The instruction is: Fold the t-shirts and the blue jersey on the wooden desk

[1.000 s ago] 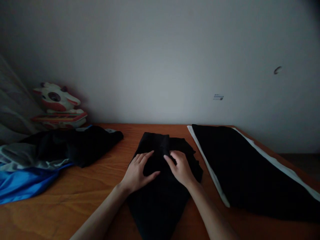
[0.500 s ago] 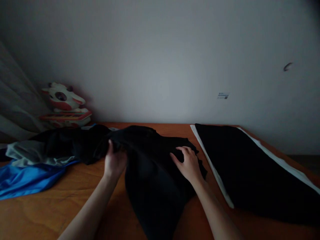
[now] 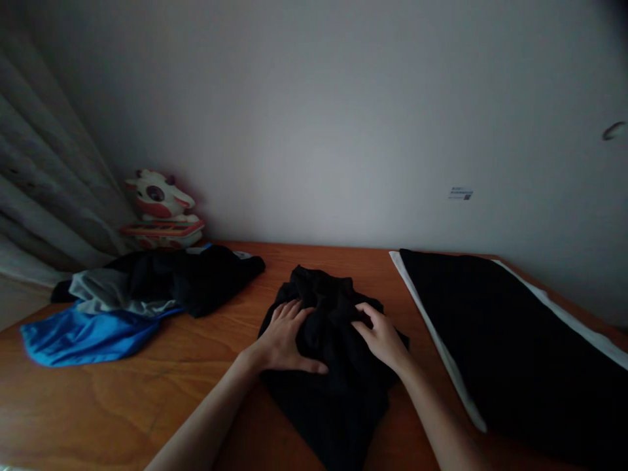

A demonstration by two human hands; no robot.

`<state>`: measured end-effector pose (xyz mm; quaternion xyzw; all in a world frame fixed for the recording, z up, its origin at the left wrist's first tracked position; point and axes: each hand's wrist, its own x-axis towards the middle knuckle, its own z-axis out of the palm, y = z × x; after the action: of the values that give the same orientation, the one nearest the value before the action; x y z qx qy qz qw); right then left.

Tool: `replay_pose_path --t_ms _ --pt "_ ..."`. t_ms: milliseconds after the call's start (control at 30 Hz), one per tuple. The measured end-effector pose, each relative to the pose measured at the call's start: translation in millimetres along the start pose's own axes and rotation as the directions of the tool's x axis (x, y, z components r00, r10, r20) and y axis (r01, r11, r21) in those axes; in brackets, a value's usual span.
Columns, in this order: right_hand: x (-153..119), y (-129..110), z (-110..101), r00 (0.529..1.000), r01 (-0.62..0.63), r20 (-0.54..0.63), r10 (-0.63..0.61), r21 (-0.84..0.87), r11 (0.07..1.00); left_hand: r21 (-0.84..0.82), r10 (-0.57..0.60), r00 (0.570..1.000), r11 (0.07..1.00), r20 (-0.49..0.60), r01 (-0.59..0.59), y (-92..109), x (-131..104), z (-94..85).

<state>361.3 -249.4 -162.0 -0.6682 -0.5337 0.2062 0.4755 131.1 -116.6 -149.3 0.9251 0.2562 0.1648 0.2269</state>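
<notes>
A crumpled black garment (image 3: 338, 392) lies bunched on the wooden table in front of me, its lower part running down toward the near edge. My left hand (image 3: 289, 340) rests on its left side, palm down, with the fingers and thumb spread. On the right side of the cloth is my right hand (image 3: 380, 330), its thumb and index finger apart and touching the fabric. The other right fingers are curled and partly hidden, and no fold of cloth can be made out between them.
Black, grey and blue clothes (image 3: 103, 337) are heaped at the left. Behind them stands a cow-shaped toy (image 3: 164, 209) with a keyboard. Flat black cloth (image 3: 505, 327) over white cloth (image 3: 436, 333) covers the table's right side. A curtain (image 3: 49, 170) hangs far left.
My left hand has moved right, away from the left heap, and now lies flat on the black garment. The garment has dropped into a more compact bunch. The view has turned slightly left.
</notes>
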Motion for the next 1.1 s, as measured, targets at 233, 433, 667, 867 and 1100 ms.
replay_pose_path --t_ms 233,433,667,867,1100 --pt "1.6 -18.1 19.2 0.982 -0.139 -0.051 0.183 0.466 0.874 -0.29 -0.07 0.985 0.957 -0.155 0.023 7.6 -0.8 -1.0" --pt "13.0 9.0 13.1 0.845 -0.206 -0.333 0.418 0.518 0.83 -0.593 -0.413 0.65 0.802 -0.639 -0.074 -33.3 15.7 -50.1" --pt "16.7 18.5 7.1 0.738 -0.228 -0.352 0.576 0.674 0.703 -0.399 -0.409 0.304 0.912 -0.86 0.099 -72.2 6.6 -168.4" --pt "23.2 20.7 2.6 0.71 -0.145 -0.264 0.653 0.853 0.502 -0.068 -0.295 0.468 0.894 -0.833 0.442 -63.1 6.4 -128.8" --pt "20.8 52.9 -52.6 0.699 0.103 -0.455 0.552 0.828 0.551 -0.044 0.114 0.924 0.989 -0.365 -0.139 -17.5 42.9 -7.0"
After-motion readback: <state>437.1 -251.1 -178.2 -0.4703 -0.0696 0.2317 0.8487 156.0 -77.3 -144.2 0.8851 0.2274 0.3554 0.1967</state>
